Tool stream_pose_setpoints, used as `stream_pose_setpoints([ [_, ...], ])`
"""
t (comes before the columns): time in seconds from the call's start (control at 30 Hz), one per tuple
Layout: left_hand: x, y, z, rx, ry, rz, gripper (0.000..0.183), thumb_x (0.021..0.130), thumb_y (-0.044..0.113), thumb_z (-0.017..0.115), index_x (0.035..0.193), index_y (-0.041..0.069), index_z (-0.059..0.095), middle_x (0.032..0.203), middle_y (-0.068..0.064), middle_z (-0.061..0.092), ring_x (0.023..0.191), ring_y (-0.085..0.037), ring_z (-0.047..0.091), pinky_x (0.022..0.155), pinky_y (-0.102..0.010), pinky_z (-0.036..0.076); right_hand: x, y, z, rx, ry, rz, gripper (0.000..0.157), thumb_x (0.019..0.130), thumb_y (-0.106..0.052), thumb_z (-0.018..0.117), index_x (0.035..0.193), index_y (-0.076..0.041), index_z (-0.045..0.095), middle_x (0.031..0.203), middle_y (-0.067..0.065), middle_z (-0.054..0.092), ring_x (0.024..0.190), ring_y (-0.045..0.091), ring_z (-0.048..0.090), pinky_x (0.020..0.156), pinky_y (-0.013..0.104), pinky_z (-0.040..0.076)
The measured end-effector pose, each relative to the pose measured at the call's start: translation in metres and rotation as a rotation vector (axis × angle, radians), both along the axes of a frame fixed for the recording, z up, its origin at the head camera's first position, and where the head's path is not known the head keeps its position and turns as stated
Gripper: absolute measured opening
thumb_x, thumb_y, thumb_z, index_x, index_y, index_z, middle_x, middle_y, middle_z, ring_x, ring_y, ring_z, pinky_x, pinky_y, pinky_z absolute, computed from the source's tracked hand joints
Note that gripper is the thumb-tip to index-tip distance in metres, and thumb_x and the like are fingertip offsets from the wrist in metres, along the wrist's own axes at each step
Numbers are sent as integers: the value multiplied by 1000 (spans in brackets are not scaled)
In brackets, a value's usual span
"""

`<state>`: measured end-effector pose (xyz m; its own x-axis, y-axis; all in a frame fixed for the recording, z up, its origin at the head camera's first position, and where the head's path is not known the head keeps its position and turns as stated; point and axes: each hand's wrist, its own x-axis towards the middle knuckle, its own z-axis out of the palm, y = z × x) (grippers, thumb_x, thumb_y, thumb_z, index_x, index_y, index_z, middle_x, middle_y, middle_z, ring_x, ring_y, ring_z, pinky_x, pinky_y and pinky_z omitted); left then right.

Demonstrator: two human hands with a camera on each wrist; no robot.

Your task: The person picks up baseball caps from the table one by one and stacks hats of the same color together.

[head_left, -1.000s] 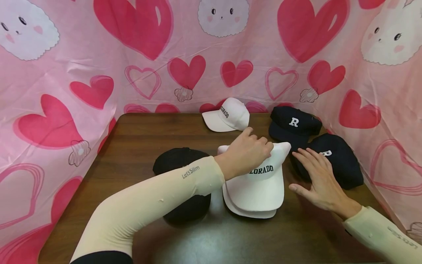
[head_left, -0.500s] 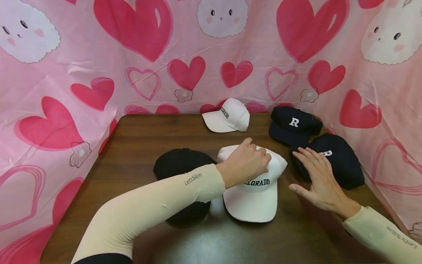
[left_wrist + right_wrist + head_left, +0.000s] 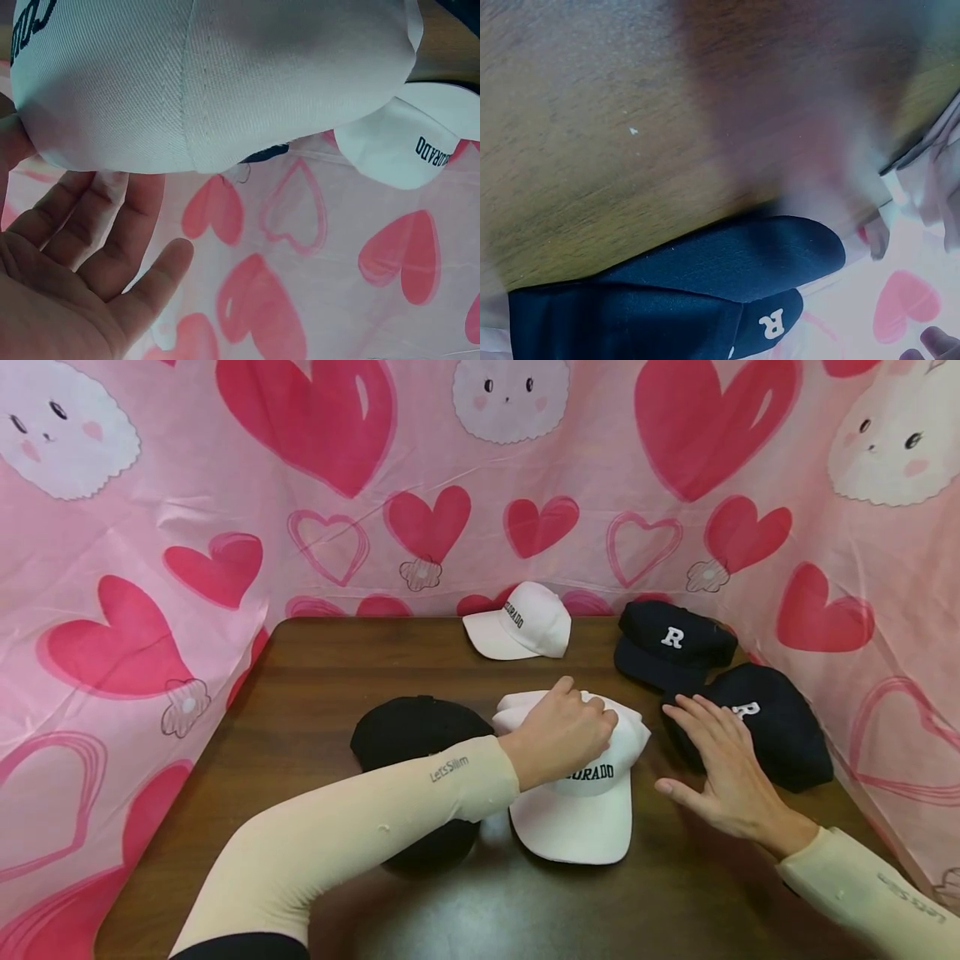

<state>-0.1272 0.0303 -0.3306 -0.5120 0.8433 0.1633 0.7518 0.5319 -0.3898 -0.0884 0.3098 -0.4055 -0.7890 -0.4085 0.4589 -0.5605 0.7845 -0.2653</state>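
My left hand [image 3: 558,731] grips the crown of a white baseball cap [image 3: 573,818] lettered in black, partly covered by my fingers. Another white crown edge shows behind it, so the cap appears stacked on a second one. In the left wrist view the thumb presses the white cap [image 3: 225,82] and other fingers lie behind the crown. My right hand [image 3: 716,777] has its fingers straight, in front of a navy cap [image 3: 783,727] with a white R; whether it touches cannot be told. A black cap [image 3: 416,722] lies left, partly under my left forearm.
At the table's back edge sits a white cap [image 3: 532,622], its brim to the left. A second navy R cap [image 3: 675,643] stands behind the nearer one, close to the right side. Pink heart-printed cloth [image 3: 322,552] surrounds the brown table [image 3: 337,652].
My left hand has lowered, and the gripped white cap has come down and slightly left over the one beneath, covering its brim. The right hand has stayed almost still.
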Motion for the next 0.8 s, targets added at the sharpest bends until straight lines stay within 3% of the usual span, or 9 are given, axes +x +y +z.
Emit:
stream_pose_setpoints([
  [0.23,-1,1,-2,-6,-11,-3,24,102,33,59,115,18,72,98,2,73,83,-18,70,87,-40,46,-1,-1,0,-12,22,21,95,74,-48,83,151,-7,47,160,19,38,147,44,26,121,64,5],
  [0.8,-4,2,-2,-41,-41,3,28,100,33,65,121,16,70,107,-1,74,92,-20,72,102,-45,46,-4,-2,1,-3,3,9,97,69,-40,86,152,-7,46,161,19,37,148,43,25,122,64,4],
])
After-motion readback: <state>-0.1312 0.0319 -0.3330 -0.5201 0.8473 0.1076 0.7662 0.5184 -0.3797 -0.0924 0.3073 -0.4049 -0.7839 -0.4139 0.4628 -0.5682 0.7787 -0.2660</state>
